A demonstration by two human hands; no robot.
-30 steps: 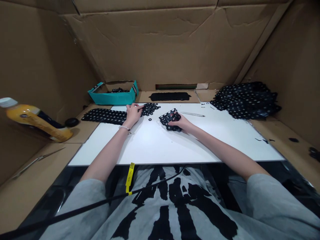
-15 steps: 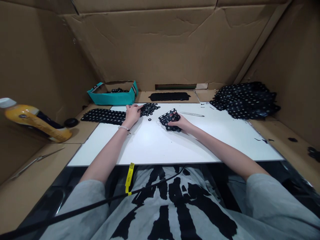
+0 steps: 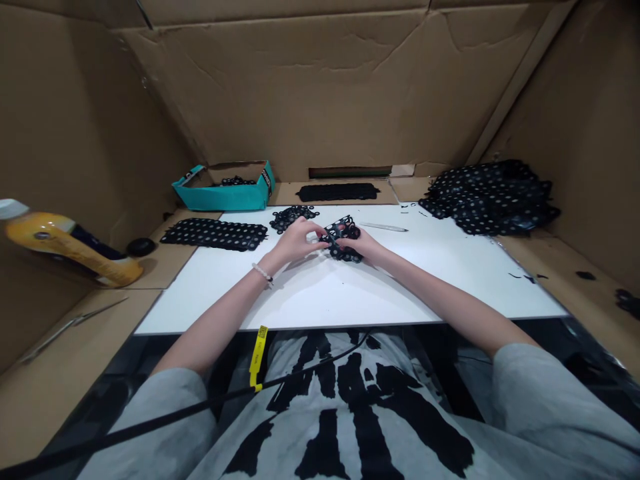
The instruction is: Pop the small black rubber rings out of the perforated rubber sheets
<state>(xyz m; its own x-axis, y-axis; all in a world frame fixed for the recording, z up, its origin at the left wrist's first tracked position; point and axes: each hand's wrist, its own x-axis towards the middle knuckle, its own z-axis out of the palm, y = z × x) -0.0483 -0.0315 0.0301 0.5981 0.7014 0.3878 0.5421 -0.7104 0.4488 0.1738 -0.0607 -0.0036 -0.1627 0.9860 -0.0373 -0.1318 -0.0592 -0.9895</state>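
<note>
My right hand (image 3: pixel 369 245) is closed around a folded black sheet (image 3: pixel 345 252) full of round holes, held over the middle of the white board (image 3: pixel 320 293). From the other side, my left hand (image 3: pixel 300 240) meets the sheet's left edge, thumb and fingers pinched there. Whether a small ring is also between those fingertips cannot be made out. Behind my left hand lies a heap of small black rings (image 3: pixel 290 217). A flat strip of the holed black sheet (image 3: pixel 215 233) rests to the left, apart from the hand.
A teal box (image 3: pixel 223 198) holding black pieces stands at the back left. Tweezers-like white tool (image 3: pixel 384 227) lies right of my hands. A big pile of holed sheets (image 3: pixel 490 197) is at the back right. A yellow bottle (image 3: pixel 75 243) and scissors (image 3: pixel 75 321) are left. Cardboard walls surround the board.
My left hand has left the ring heap and moved right and toward me, to the folded sheet. My right hand keeps its hold in nearly the same place.
</note>
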